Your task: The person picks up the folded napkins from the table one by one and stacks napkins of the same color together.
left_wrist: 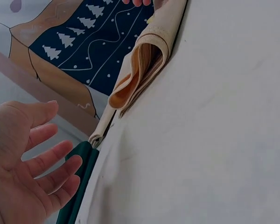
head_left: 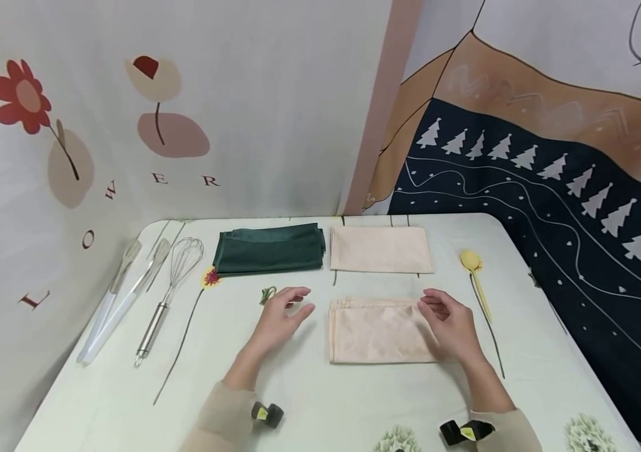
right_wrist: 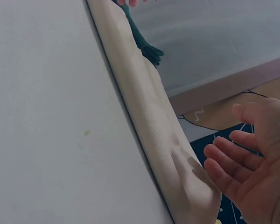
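Note:
A folded pale pink cloth (head_left: 379,336) lies on the near middle of the table, its stacked layers looping at one end in the left wrist view (left_wrist: 140,70). My right hand (head_left: 452,323) is over its right end, fingers loosely bent and holding nothing. Seen from the right wrist, the fingertips are right beside the cloth (right_wrist: 144,107). To the left of the cloth, my left hand (head_left: 280,317) hovers apart from it, empty, its fingers relaxed and spread. Behind are a folded dark green cloth (head_left: 269,250) and a second folded pink cloth (head_left: 381,250).
On the left lie a whisk (head_left: 170,298) and a pair of tongs (head_left: 125,295) with pale handles. A yellow spoon (head_left: 473,263) is at the right. The flower-printed tablecloth (head_left: 309,408) covers the table, with printed curtains (head_left: 275,94) behind it.

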Demonstrator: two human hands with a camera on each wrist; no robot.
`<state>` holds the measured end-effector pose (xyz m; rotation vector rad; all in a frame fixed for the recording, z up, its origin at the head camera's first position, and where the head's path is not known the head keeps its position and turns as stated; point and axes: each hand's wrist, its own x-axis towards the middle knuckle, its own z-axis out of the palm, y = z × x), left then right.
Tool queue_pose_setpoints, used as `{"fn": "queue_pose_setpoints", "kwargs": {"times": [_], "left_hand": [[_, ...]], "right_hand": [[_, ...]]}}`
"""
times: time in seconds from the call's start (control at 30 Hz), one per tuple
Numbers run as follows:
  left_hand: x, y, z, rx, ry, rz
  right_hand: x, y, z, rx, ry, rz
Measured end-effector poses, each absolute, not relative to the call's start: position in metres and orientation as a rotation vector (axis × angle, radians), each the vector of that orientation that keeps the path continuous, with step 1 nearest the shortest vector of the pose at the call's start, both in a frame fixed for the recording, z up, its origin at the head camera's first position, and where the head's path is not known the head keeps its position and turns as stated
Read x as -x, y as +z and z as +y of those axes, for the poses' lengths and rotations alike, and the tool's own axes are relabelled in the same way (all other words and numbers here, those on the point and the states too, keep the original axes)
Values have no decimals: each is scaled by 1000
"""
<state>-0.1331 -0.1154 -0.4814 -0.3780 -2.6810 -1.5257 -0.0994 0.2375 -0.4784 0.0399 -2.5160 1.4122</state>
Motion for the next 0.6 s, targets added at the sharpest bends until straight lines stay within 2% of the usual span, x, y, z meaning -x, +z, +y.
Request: {"fn": "queue_pose_setpoints", "kwargs": {"times": [0.23,0.6], "left_hand": [[132,-482,-109,365,-1488,-2699],[127,-480,-102,374,-1479,-2727]], "right_hand": [[97,-479,238,81,1281,-2533],[99,-482,245,109,1175,-2592]]}}
